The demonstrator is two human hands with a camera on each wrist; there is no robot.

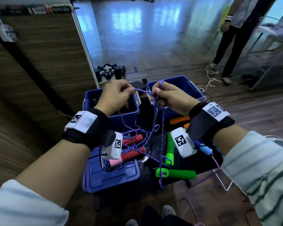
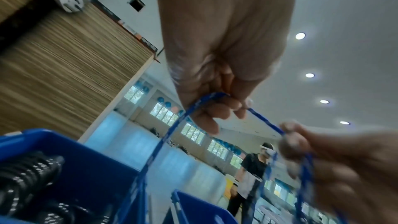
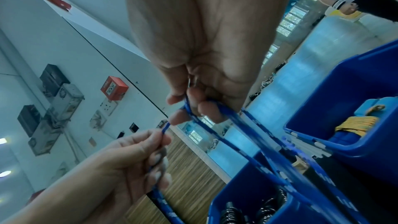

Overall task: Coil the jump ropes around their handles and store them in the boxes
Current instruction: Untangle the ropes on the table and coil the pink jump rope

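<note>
My left hand [image 1: 126, 91] and right hand [image 1: 158, 93] are raised side by side and pinch a blue-purple jump rope [image 1: 155, 115], with a short taut stretch between them. Several strands hang from the right hand to a tangle over two red handles [image 1: 132, 139]. The hands hover above two open blue boxes, the left box [image 1: 124, 118] and the right box [image 1: 186, 82]. The left wrist view shows the left hand [image 2: 226, 105] holding a bend of the rope [image 2: 163, 137]. In the right wrist view the right hand [image 3: 189, 108] has the rope [image 3: 232, 144] looped through its fingers.
Green handles [image 1: 178, 173], an orange handle [image 1: 180, 119], a light blue handle [image 1: 206, 150] and a pink handle [image 1: 115, 162] lie below, beside a blue lid [image 1: 109, 176]. The left box holds black rope [image 2: 28, 176], the right one yellow rope [image 3: 355, 123]. A person [image 1: 232, 38] stands back right.
</note>
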